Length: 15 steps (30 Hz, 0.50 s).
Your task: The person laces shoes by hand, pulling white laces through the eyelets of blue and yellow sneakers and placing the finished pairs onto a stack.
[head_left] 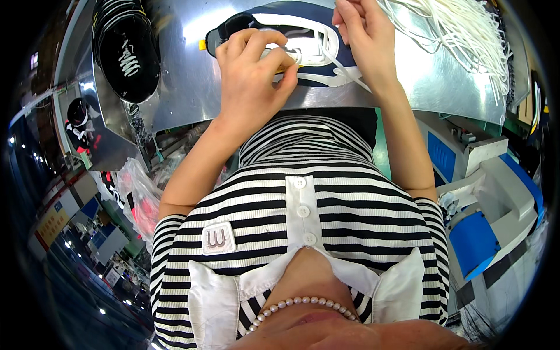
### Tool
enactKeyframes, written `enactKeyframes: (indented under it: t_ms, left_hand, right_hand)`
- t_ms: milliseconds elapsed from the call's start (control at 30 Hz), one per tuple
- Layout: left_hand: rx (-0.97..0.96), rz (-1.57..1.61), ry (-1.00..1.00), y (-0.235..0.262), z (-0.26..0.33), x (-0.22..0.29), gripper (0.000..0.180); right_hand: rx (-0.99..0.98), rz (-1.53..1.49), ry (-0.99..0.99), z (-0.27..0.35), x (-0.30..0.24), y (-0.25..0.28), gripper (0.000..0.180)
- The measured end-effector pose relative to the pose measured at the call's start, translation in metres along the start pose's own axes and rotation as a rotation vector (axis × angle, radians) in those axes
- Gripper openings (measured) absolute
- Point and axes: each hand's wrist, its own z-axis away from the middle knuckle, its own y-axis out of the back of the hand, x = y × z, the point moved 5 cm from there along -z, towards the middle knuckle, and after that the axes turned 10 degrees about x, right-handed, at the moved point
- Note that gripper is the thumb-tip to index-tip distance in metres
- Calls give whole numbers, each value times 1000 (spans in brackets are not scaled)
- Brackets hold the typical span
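A white and dark shoe lies lengthwise on the metal table, with a white shoelace running through its eyelets. My left hand is over the shoe's middle, thumb and forefinger pinched together at the lace by the eyelet edge. A bit of yellow shows under those fingertips. My right hand is raised at the toe end, its fingers curled in and pressed together. What it grips, if anything, is hidden. A loose stretch of lace passes below my right wrist toward the table's near edge.
A thick bundle of white laces spreads over the table's right side. Stacked black shoe pieces stand at the left. The metal table ends just before my body. A grey and blue machine is at the lower right, plastic bags at the left.
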Motion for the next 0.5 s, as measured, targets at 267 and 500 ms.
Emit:
enactKeyframes:
  t_ms: [267,500]
  left_hand:
    - [-96,202,161,-17,4,-17,13]
    - [-59,199,177,-16,0,-21,24]
  right_hand:
    - [-212,211,73,67,-18,3,18]
    - [-257,354,55,72,-13,0,18]
